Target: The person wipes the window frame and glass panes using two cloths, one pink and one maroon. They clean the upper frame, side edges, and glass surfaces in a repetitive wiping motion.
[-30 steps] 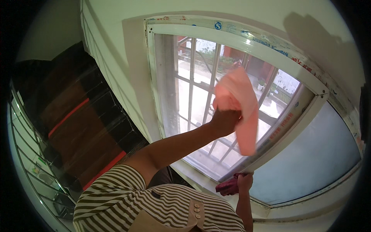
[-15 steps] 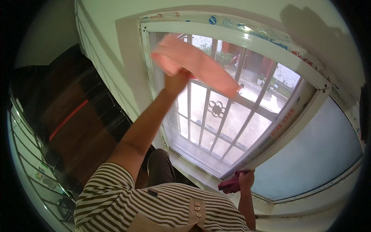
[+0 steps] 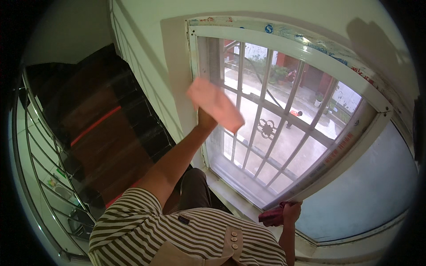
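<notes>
My left arm reaches up to the left part of the window (image 3: 266, 155). At its end my left hand (image 3: 205, 119) is closed on a pink cloth (image 3: 217, 104), which is smeared by motion and covers most of the fingers. The cloth is in front of the glass near the left side of the frame; whether it touches the glass I cannot tell. Low on the right, my right hand (image 3: 291, 212) is closed round a bunched maroon cloth (image 3: 270, 217), beside the bottom of the upright window frame (image 3: 319, 165).
Metal bars (image 3: 266, 106) with a flower-shaped ornament stand behind the glass. A frosted pane (image 3: 359, 186) is at the right. On the left, dark stairs (image 3: 106, 146) with red strips descend beside a metal railing (image 3: 37, 164). Outside, a person in orange (image 3: 296, 113) is on the pavement.
The pink cloth has swung down and looks more folded, with my left hand lower against the window. My right hand keeps the maroon cloth by the frame. The whole view has shifted slightly.
</notes>
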The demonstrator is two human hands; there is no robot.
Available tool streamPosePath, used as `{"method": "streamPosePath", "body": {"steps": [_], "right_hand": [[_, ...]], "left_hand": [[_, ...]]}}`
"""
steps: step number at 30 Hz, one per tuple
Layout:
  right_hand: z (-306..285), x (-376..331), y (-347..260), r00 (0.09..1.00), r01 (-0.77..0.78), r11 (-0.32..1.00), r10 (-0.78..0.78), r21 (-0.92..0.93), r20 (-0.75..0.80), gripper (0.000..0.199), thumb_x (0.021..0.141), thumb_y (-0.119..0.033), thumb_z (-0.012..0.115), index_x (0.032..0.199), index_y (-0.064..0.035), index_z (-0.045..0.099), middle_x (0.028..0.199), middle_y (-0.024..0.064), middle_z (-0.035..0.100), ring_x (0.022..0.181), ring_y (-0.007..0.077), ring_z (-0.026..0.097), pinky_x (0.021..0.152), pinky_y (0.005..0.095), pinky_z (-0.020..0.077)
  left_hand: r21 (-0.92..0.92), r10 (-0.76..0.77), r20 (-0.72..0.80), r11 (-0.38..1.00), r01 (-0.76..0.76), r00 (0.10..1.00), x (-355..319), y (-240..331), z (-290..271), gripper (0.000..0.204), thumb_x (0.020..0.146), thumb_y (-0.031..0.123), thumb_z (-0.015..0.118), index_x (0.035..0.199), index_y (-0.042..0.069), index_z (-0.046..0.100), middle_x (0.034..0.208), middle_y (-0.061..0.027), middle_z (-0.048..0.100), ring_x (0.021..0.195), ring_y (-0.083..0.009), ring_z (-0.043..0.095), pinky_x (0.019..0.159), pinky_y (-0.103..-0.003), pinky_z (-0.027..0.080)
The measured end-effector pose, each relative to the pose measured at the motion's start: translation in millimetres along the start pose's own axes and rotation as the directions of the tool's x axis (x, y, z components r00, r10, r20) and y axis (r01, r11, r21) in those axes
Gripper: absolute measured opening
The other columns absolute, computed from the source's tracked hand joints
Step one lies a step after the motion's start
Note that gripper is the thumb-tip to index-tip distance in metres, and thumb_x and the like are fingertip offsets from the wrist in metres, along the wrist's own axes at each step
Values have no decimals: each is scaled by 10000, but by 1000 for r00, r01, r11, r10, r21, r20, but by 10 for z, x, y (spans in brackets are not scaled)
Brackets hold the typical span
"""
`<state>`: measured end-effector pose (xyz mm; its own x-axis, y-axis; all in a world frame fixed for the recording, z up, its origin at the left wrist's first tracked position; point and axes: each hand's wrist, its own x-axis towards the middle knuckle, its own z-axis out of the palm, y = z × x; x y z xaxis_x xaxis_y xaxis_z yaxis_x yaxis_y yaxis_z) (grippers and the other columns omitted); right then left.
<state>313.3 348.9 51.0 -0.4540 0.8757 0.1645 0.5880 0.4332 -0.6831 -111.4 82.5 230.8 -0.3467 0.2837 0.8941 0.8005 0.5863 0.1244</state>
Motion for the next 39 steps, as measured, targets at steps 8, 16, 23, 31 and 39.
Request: {"method": "streamPosePath", "body": {"steps": [8, 16, 23, 31, 39], "right_hand": [[21, 46, 72, 999, -33, 997, 34, -65, 24, 476, 755, -150, 617, 1174, 3, 450, 962, 267, 648, 894, 452, 628, 797, 527, 502], [-8, 11, 37, 1000, -5, 999, 6, -43, 28, 473, 739, -139, 637, 1156, 0, 463, 962, 247, 649, 893, 448, 629, 800, 520, 502], [26, 22, 35, 999, -42, 999, 42, 10, 33, 439, 758, -136, 625, 1144, -4, 465, 963, 240, 651, 899, 441, 629, 787, 522, 499], [-13, -13, -24, 1000, 2, 1000, -2, -30, 9, 441, 762, -128, 622, 1146, 6, 451, 937, 239, 654, 879, 448, 625, 783, 524, 495], [-13, 20, 20, 998, -29, 999, 31, -24, 57, 487, 728, -126, 626, 1169, 17, 476, 958, 259, 658, 894, 450, 630, 809, 512, 505]], "left_hand": [[-396, -83, -66, 917, 50, 994, 379, 214, -219, 394, 878, 267, 606, 1211, 97, 480, 1182, -78, 514, 1126, -229, 492, 926, -384, 394], [48, -317, 395, 944, 325, 862, 1563, 178, -536, 276, 929, 309, 505, 1135, 138, 570, 1100, 1, 595, 1039, -119, 548, 854, -285, 435], [689, -242, 144, 721, 78, 960, 1111, 2, -316, 314, 934, 343, 471, 1174, 164, 569, 1142, 40, 588, 1116, -117, 512, 897, -310, 421], [226, 69, 29, 971, -74, 997, 317, -193, -330, 418, 884, 325, 580, 1243, 112, 551, 1236, -65, 589, 1156, -262, 534, 953, -418, 411], [293, -156, 75, 948, 128, 985, 1309, -43, -601, 466, 866, 304, 630, 1274, 104, 529, 1290, -82, 547, 1201, -242, 498, 995, -397, 386]]}}
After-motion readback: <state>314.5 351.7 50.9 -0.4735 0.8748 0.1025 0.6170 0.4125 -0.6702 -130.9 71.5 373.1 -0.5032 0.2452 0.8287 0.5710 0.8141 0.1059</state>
